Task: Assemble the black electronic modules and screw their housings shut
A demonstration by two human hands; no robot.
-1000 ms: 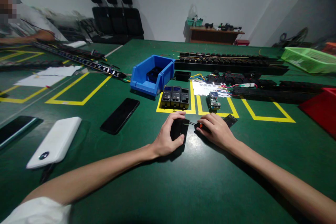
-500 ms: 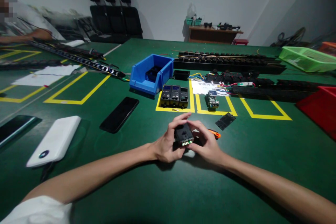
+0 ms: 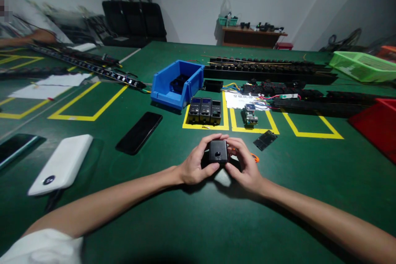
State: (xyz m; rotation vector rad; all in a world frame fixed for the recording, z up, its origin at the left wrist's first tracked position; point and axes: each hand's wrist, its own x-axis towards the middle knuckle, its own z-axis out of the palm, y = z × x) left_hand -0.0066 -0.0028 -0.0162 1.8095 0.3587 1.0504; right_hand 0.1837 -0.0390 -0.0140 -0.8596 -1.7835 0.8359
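Observation:
A small black box-shaped module (image 3: 218, 151) is held just above the green table between both hands. My left hand (image 3: 194, 163) grips its left side with thumb below and fingers curled over the top. My right hand (image 3: 246, 167) pinches its right side. An orange-handled tool (image 3: 254, 157) lies on the table just behind my right hand, mostly hidden. Three black modules with small displays (image 3: 204, 111) stand in a yellow-taped square straight ahead. A flat black cover plate (image 3: 265, 140) lies to the right of my hands.
A blue bin (image 3: 177, 84) stands behind the modules. A black phone (image 3: 140, 132), a white power bank (image 3: 62, 164) and another phone (image 3: 14, 148) lie at left. Long black power strips (image 3: 269, 72), a red bin (image 3: 375, 126), a green basket (image 3: 361, 66). Another person's arm (image 3: 27, 39) at far left.
My right hand let go of the orange tool on the table and joined my left on the black module. The module was lifted and turned, its connector end no longer facing me.

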